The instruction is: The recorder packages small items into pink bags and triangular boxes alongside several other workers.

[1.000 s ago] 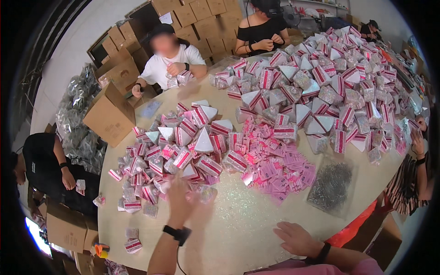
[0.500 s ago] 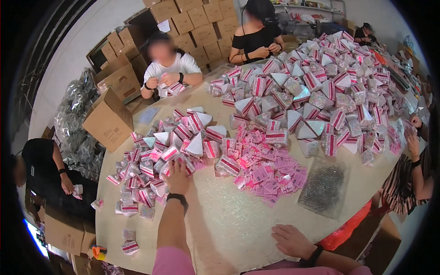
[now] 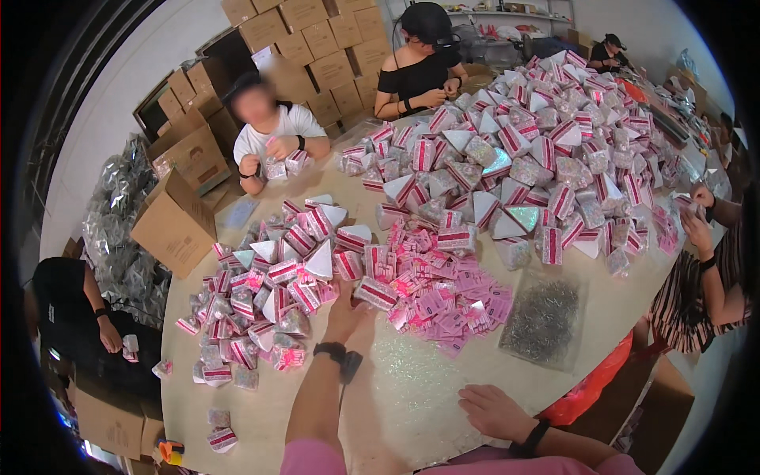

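My left hand reaches forward over the table to the near end of a small packet with white, silver and magenta bands. Its thumb and fingers look spread around that end, though the fingertips are partly hidden. To its left spreads a heap of similar wedge-shaped packets in clear wrap. Pink printed cards lie in a loose pile to its right. Nearer to me, my right hand rests on the tabletop, fingers stretched out and holding nothing.
A clear bag of small dark metal pieces lies right of the cards. A larger heap of packets covers the far right of the table. Several people work around it. Cardboard boxes stand at the left; an orange tool lies near the edge.
My left hand has moved right, from the left heap to the packet beside the pink cards. My right hand stays on the table. The whole view has shifted slightly.
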The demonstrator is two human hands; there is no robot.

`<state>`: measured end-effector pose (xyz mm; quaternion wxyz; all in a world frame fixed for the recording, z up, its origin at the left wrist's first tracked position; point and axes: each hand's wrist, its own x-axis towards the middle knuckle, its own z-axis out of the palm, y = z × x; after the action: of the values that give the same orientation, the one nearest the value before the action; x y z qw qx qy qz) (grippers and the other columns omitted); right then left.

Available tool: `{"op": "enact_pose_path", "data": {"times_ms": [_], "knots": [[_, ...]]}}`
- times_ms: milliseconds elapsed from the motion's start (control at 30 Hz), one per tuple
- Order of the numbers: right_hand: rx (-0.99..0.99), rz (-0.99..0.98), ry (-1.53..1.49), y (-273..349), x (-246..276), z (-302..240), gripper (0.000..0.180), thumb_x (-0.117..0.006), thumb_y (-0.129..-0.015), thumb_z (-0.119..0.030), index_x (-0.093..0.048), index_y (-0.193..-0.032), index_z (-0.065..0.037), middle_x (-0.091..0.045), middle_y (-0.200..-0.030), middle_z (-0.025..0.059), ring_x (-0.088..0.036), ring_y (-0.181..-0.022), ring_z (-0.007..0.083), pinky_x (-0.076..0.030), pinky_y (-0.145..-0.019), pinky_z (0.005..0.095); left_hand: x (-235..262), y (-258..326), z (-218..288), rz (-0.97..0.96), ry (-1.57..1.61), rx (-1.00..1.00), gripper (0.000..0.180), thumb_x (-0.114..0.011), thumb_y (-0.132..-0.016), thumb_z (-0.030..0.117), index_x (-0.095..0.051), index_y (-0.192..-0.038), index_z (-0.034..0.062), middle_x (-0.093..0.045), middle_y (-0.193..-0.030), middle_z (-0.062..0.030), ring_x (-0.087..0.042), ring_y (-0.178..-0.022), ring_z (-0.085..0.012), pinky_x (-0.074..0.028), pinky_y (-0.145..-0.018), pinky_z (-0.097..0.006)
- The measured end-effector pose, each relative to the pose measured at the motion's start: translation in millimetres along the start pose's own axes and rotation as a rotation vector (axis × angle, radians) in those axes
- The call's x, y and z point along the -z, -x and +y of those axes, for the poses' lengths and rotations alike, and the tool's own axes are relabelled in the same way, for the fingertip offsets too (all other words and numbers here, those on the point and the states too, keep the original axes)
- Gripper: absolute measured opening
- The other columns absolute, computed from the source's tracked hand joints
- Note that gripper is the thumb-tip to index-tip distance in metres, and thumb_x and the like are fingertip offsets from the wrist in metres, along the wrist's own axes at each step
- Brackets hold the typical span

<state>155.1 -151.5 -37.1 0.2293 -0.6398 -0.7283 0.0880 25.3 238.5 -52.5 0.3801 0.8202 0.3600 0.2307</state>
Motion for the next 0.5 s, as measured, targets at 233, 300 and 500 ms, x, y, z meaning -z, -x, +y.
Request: {"op": "enact_pose_path", "data": {"times_ms": [233,300,500], "knots": [[-0.007,0.021,0.009,0,4,-4,0.031,-0.055,-0.082,-0.015,-0.055,-0.111,-0.002,-0.054,-0.121,0.0118,-0.046,-0.117,0.0256,-0.037,-0.097,0.0382,60,54,-61,0.247,-0.317,-0.035,0.024,-0.063,-0.073,0.006,-0.06,-0.097,0.001,-0.062,-0.091,-0.0174,-0.059,-0.089,-0.0328,-0.046,-0.079,-0.039],[-0.001,0.032,0.01,2,3,-3,0.031,-0.054,-0.083,-0.014,-0.055,-0.111,-0.002,-0.053,-0.121,0.012,-0.046,-0.117,0.0257,-0.036,-0.097,0.0383,91,65,-65,0.279,-0.523,-0.022,0.021,-0.059,-0.075,0.005,-0.059,-0.095,0.0017,-0.062,-0.093,-0.018,-0.059,-0.089,-0.035,-0.046,-0.079,-0.041],[0.001,0.066,-0.004,6,0,-1,0.031,-0.054,-0.082,-0.014,-0.055,-0.11,-0.002,-0.053,-0.122,0.0119,-0.046,-0.117,0.0255,-0.036,-0.097,0.0385,98,77,18,0.423,-0.994,0.108,0.029,-0.057,-0.076,0.005,-0.057,-0.104,0.0072,-0.055,-0.112,-0.0182,-0.049,-0.107,-0.0386,-0.041,-0.089,-0.05]]}}
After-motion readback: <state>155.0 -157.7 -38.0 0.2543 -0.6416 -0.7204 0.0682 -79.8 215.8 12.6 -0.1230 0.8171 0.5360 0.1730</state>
